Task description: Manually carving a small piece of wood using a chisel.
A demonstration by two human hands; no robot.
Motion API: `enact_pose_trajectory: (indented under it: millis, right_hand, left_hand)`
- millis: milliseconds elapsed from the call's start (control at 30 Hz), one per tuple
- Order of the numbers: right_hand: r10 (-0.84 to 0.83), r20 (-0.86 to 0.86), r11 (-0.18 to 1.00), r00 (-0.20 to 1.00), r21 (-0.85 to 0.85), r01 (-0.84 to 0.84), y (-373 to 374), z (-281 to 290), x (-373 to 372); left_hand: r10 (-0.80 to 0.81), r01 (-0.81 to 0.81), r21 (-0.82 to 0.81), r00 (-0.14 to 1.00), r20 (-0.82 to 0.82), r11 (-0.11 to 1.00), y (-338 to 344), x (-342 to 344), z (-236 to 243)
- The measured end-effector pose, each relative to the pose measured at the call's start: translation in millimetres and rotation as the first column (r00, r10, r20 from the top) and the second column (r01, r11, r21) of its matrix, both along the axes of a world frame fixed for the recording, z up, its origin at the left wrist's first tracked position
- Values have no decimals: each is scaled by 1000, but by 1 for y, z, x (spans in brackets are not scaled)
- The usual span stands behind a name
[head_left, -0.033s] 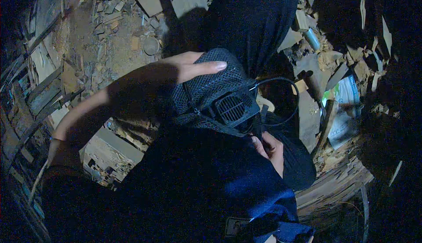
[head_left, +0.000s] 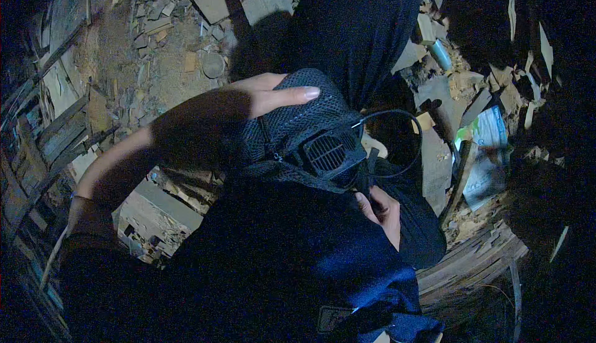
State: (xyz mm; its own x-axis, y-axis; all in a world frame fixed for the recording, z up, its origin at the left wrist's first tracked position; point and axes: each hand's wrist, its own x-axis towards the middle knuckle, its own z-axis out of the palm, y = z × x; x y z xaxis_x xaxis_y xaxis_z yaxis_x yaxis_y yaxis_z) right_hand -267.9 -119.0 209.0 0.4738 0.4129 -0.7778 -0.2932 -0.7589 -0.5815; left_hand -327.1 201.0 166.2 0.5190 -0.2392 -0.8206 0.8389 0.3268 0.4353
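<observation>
A black mesh bag (head_left: pixel 304 104) lies against my body. In its side sits a black device with a slotted vent grille (head_left: pixel 327 153). A thin black cable (head_left: pixel 421 135) loops out to the right of it. My left hand (head_left: pixel 273 96) comes in from the left and grips the bag's upper end, thumb flat on the mesh and the other fingers hidden behind it. Below the grille, my right hand (head_left: pixel 383 211) is closed with thumb and fingers curled at a dark strap (head_left: pixel 370 172); its fingertips are partly hidden by the dark blue clothing.
My dark-clothed leg (head_left: pixel 354 32) stretches away from me. Broken wood pieces and rubble (head_left: pixel 167 45) cover the ground. On the right are a blue cylinder (head_left: pixel 441 55), a blue-and-white package (head_left: pixel 487 157) and a split log (head_left: pixel 472 271). A wooden block (head_left: pixel 155 203) lies at the left.
</observation>
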Motion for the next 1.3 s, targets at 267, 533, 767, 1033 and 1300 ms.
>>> enact_pose_trajectory:
  millis: [267,533,767,1033,1300]
  right_hand:
    - [27,-42,1000,999,-8,-27,2,3,3]
    - [-120,251,992,960,75,105,7,3,-19]
    - [17,260,999,965,40,-29,12,7,-3]
    - [362,373,872,854,187,-451,40,-13,13]
    - [537,620,701,573,51,-712,72,-24,15]
  left_hand:
    - [-37,38,-19,998,43,999,3,-2,-1]
    - [-108,104,80,993,52,991,3,4,4]
    - [-88,93,-59,994,70,994,14,2,16]
    - [-130,154,106,971,-199,982,50,-87,-30]
    - [291,-314,20,852,-435,949,49,-142,-69]
